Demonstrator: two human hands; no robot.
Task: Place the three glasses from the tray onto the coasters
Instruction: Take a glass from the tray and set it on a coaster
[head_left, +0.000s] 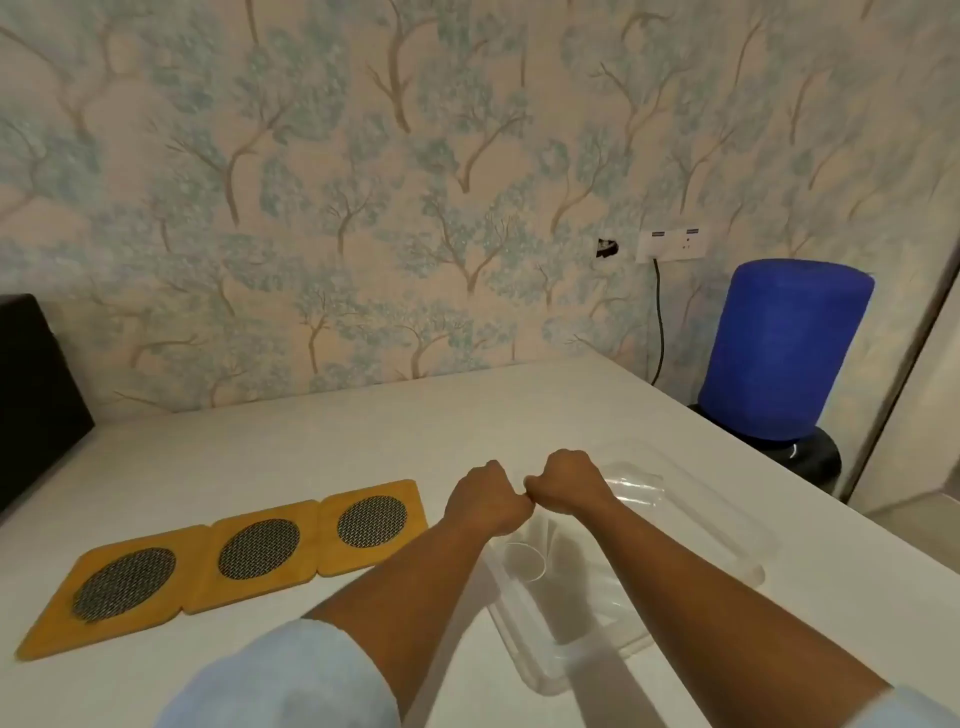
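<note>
Both sleeves (291, 675) frame my fists, left hand (488, 501) and right hand (569, 483) curled closed, knuckles touching, gripping nothing, above the tray (727, 525). Left of the tray, all three coasters (260, 558) sit bare; the glasses (631, 486) remain in it.

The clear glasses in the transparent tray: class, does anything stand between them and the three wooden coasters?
Nothing visible does. Only bare white table lies between the transparent plastic tray and the square wooden coasters with dark mesh centres; the coasters themselves are empty.
</note>
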